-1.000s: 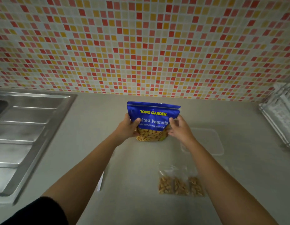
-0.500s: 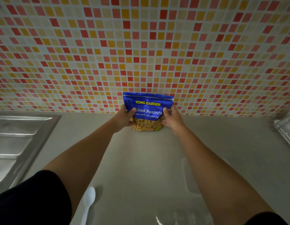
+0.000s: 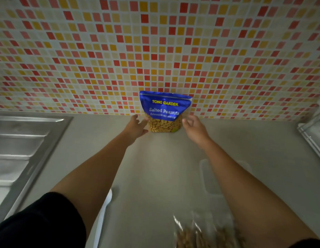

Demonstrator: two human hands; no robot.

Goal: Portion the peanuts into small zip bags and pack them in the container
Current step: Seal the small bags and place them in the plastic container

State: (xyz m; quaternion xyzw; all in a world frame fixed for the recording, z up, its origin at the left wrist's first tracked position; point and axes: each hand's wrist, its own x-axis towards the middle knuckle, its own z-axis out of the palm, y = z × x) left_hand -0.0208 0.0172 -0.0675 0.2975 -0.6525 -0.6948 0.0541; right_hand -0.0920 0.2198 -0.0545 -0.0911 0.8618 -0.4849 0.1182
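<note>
Both hands have let go since half a second ago: left hand (image 3: pixel 136 127) and right hand (image 3: pixel 193 126) flank the peanut bag (image 3: pixel 165 111), fingers spread, holding nothing. Bag stands against tiled wall (image 3: pixel 155 51). Risk: top-heavy pouch could topple unsupported.

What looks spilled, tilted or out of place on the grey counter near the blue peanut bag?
Nothing stands out. The blue Tong Garden salted peanuts bag stands upright against the tiled wall, with the open left hand and right hand beside it. No loose peanuts show on the grey counter; the small clear zip bags of peanuts are blurred.
</note>
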